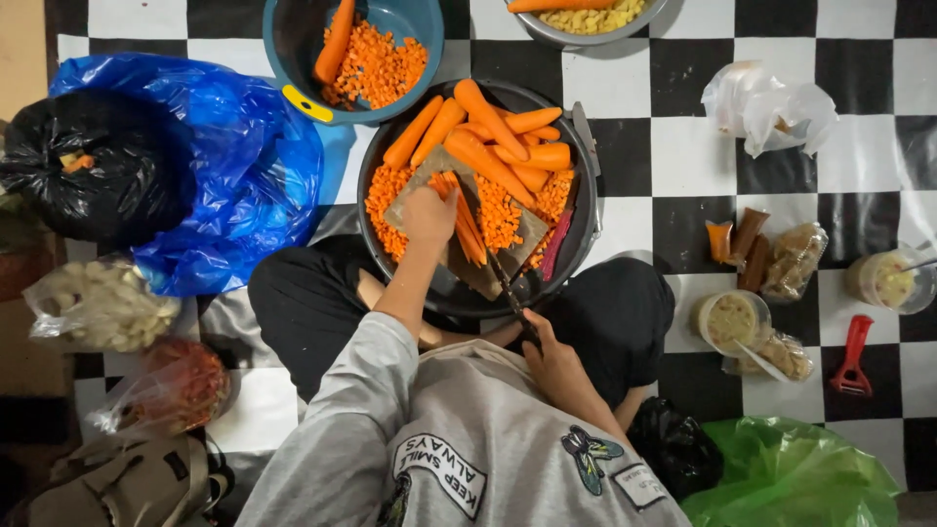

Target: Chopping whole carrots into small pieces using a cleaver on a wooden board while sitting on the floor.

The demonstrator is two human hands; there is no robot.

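**Carrots being chopped on a board set in a round pan**

Seen from above, a person in a grey sweatshirt sits cross-legged on a black-and-white checked floor [683,146], a dark round pan [586,229] in the lap.

The left hand [429,217] presses flat on a bundle of carrot sticks [467,226] lying on a small wooden cutting board [415,190] in the pan; its fingers are together, holding the sticks down. The right hand [551,361], at the pan's 5 o'clock edge, has its fingers clamped on the handle of a knife [503,278] whose blade points toward the sticks.

The work looks roughly at its midpoint. Done: diced carrot [503,220] heaped around the board, and more dice in a blue bowl [293,59] at 11 o'clock. Left: about nine whole peeled carrots [488,117] stacked at the pan's 12 o'clock side, plus one carrot [335,44] standing in the blue bowl.

Counted: one board, one knife, one pan, one blue bowl, one metal bowl [586,37] at 1 o'clock holding yellow pieces. A second knife may rest on the pan's 3 o'clock rim; I cannot tell.
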